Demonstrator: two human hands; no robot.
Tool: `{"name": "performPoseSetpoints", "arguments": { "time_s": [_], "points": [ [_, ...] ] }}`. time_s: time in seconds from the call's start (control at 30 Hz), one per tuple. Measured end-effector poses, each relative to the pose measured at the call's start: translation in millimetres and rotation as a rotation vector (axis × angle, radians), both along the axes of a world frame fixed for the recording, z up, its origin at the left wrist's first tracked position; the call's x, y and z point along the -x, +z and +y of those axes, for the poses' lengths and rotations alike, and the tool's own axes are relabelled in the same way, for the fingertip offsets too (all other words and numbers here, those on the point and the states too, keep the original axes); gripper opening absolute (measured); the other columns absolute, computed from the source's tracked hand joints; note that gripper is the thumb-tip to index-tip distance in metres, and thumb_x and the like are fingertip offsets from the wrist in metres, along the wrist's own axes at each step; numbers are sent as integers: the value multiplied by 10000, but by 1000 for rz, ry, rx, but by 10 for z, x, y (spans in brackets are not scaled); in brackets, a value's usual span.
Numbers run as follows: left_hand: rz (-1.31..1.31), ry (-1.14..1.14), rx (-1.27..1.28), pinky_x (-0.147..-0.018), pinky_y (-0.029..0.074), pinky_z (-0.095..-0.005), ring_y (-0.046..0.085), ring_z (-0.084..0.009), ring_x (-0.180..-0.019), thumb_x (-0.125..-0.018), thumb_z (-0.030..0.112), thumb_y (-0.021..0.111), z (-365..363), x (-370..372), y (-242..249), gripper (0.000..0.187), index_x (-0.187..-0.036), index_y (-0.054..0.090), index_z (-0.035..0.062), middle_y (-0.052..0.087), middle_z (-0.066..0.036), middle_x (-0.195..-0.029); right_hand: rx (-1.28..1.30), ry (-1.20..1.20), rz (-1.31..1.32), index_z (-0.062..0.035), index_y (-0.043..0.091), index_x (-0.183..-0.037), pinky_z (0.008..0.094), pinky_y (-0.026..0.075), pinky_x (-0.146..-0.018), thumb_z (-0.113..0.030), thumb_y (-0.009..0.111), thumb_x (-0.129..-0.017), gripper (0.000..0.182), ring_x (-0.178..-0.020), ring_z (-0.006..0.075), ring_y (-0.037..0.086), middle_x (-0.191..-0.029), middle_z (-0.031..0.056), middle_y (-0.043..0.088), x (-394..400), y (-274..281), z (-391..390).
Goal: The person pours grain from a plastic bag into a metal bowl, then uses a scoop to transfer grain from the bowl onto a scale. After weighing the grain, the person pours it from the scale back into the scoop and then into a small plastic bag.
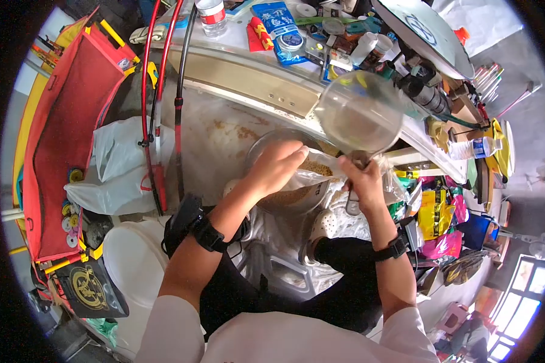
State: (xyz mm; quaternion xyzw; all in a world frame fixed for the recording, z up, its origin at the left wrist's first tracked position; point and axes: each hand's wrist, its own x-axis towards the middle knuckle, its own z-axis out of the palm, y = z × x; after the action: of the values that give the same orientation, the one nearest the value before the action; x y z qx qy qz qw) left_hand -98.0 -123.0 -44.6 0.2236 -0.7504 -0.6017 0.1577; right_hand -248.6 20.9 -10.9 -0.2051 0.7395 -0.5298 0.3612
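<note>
My left hand (278, 164) is closed on the upper edge of a clear plastic bag (328, 162), fingers pinched together. Brown, grainy material (317, 168) shows inside the bag's mouth, low between my two hands. In my right hand (364, 180) is the handle of a round, see-through strainer (360, 115), its wide head raised beyond the fingers and slightly blurred. The right fingers also lie right at the bag's far side. Behind my left hand, a round bowl (266, 140) shows partly, its remainder hidden by the hand and bag.
A cluttered worktop (242, 51) runs across the front, with a blue packet (278, 30) and a bottle (212, 18). Red and black poles (178, 109) stand at left, near a white bag (118, 163) and white bucket (136, 263). Colourful bags (436, 218) lie at right.
</note>
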Motion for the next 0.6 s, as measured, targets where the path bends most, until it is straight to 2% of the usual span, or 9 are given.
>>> {"name": "performPoseSetpoints", "arguments": {
  "time_s": [0.07,0.13,0.2,0.27,0.3,0.4,0.47,0.5,0.6],
  "points": [
    [-11,14,-55,-677,412,-354,516,-245,-694,-902,253,465,17,-9,119,305,-831,536,-35,563,-191,-773,24,57,-26,-7,568,-824,219,400,-441,-136,672,-784,171,-507,84,496,-672,14,562,-11,-166,63],
    [-19,13,-42,-686,415,-350,528,-244,-710,-902,251,464,22,-17,135,304,-840,539,-36,569,-189,-782,5,126,33,-11,572,-828,225,402,-460,-88,682,-757,152,-512,87,495,-673,25,562,-102,-191,62],
    [-30,14,-34,-696,418,-346,540,-243,-725,-903,249,463,30,-32,105,302,-849,541,-38,575,-188,-792,29,93,56,-2,574,-838,223,398,-459,-46,667,-754,133,-514,93,500,-682,30,569,-171,-183,41],
    [37,69,-3,-670,415,-358,544,-253,-697,-903,256,465,12,-19,50,309,-835,537,-37,561,-187,-751,106,12,29,-1,552,-788,237,378,-451,-35,658,-765,113,-499,94,487,-637,13,546,-177,-143,29],
    [35,75,-1,-670,415,-358,544,-253,-697,-903,256,465,-1,-26,72,309,-835,537,-37,561,-187,-751,199,-83,-80,-9,572,-773,232,363,-447,-31,646,-768,78,-494,93,486,-630,7,543,-240,-14,25],
    [10,74,15,-637,404,-377,537,-272,-664,-894,255,482,-4,-56,99,305,-803,527,-33,545,-187,-715,246,-70,-59,-13,581,-823,211,358,-431,-1,615,-761,72,-482,80,472,-644,5,547,-205,141,14],
    [-102,-83,86,-607,388,-390,513,-272,-627,-883,245,504,-5,-32,26,297,-764,513,-27,519,-179,-674,244,-107,-105,-20,574,-820,209,363,-428,4,607,-757,75,-476,81,470,-648,6,545,-196,156,2],
    [-73,-99,46,-599,381,-389,503,-277,-614,-873,231,517,37,-27,75,279,-744,515,-16,512,-178,-661,243,-141,-159,-27,567,-816,207,368,-426,8,600,-753,79,-471,81,468,-653,6,544,-198,156,-11],
    [-20,-135,-99,-594,385,-363,512,-176,-622,-884,247,513,73,-29,82,294,-745,532,-12,518,-114,-632,227,-170,-263,-51,549,-798,208,369,-417,6,596,-743,92,-464,87,471,-655,6,541,-178,245,63]
  ]
}}
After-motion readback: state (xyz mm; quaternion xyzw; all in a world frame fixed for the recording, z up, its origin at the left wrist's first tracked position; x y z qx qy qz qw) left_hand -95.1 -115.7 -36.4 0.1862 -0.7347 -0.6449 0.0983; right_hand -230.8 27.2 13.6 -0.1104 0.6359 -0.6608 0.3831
